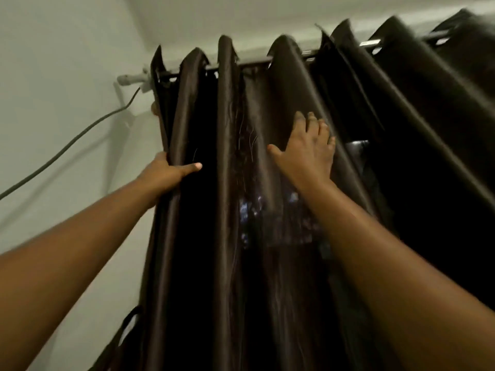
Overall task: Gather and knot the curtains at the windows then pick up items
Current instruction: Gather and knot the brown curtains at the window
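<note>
A dark brown satin curtain [375, 108] hangs in deep folds from a metal rod [308, 53] near the ceiling. My left hand [166, 172] grips the curtain's left edge, fingers behind the fabric and thumb in front. My right hand [308, 151] is raised higher, fingers spread, its palm flat against a middle fold. Between the folds a dim patch of window [249, 210] shows through.
A white wall [53, 76] lies to the left, with a grey cable [67, 148] running down from the rod's white end bracket [134, 80]. A dark strap loop [128, 328] hangs at the curtain's lower left.
</note>
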